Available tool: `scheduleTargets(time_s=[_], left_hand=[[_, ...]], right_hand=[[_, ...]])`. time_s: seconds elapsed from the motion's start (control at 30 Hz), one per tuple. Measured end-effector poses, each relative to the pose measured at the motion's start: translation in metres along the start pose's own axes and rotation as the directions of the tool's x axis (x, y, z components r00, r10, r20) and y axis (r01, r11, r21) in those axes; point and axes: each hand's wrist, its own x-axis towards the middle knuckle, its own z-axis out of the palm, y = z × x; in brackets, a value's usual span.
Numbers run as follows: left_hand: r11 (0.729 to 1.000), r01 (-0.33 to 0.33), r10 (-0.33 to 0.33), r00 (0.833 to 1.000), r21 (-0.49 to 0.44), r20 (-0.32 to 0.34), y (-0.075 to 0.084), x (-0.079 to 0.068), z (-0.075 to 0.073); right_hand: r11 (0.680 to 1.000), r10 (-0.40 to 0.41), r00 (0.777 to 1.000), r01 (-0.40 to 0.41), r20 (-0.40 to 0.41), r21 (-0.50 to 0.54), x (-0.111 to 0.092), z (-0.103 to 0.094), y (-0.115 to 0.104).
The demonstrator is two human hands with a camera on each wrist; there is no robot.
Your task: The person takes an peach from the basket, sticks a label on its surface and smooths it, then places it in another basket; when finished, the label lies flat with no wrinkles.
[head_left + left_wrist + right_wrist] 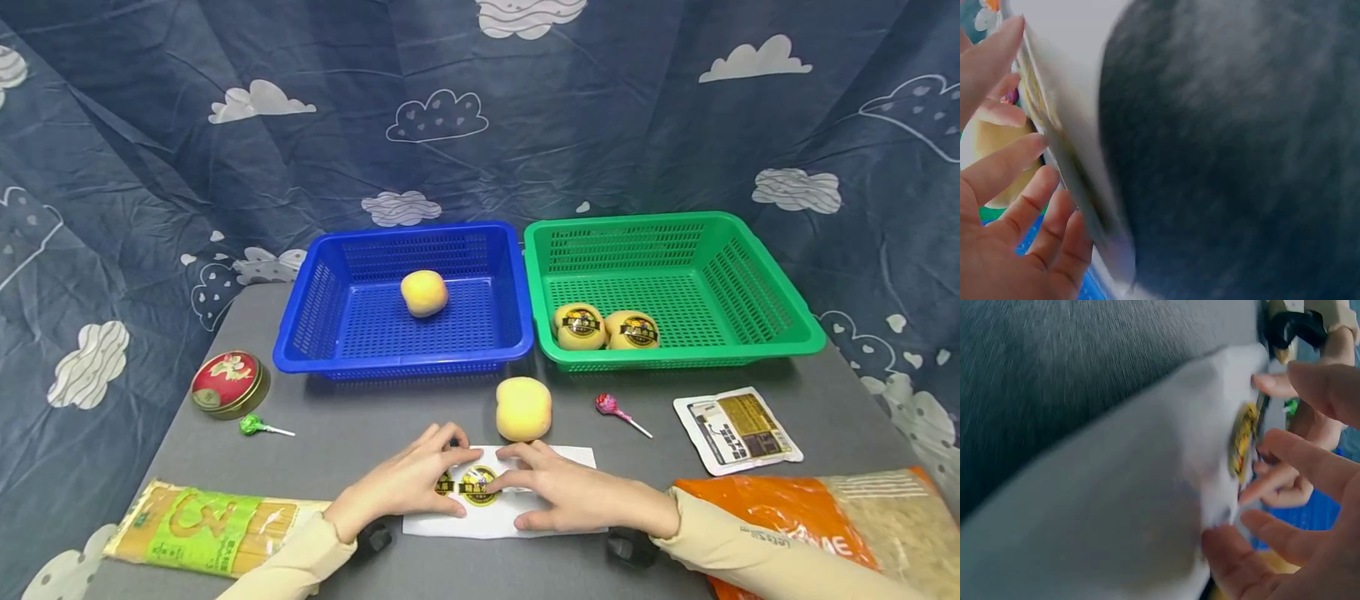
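Note:
A white sheet [570, 457] of round black-and-gold stickers lies flat on the grey table, under both hands. My left hand [412, 479] rests on its left part, thumb and forefinger spread on either side of a sticker [476, 486]. A second sticker is partly hidden by that hand. From the right, my right hand [558, 487] touches the sheet, its forefinger at the right edge of the same sticker and its thumb apart. In the right wrist view the sticker [1244, 440] lies between the two hands' fingertips. Just beyond the sheet sits a plain yellow peach [523, 409].
A blue basket [405, 364] holds one plain peach; a green basket [690, 357] holds two stickered ones. Around lie a red round tin [227, 382], lollipops [252, 425], a noodle pack [202, 527], a white pouch [738, 431] and an orange bag [780, 508].

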Motion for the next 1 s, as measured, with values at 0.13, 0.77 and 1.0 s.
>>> scheduleTargets(time_s=[0.13,0.77,1.0], left_hand=[[0.999,0.013,-0.012,1.0,0.041,-0.003,0.0,-0.001,0.004],[0.951,0.089,-0.128,0.985,-0.295,-0.115,0.005,0.01,-0.008],[0.883,0.002,-0.167,0.936,-0.47,-0.309,0.014,0.037,-0.017]], right_hand=[[0.994,-0.017,1.0,0.019,0.025,-0.105,0.002,0.011,-0.002],[0.928,0.233,0.857,-0.054,-0.459,0.369,0.006,-0.024,0.021],[0.944,0.284,0.776,-0.123,-0.564,0.306,0.006,-0.03,0.034]])
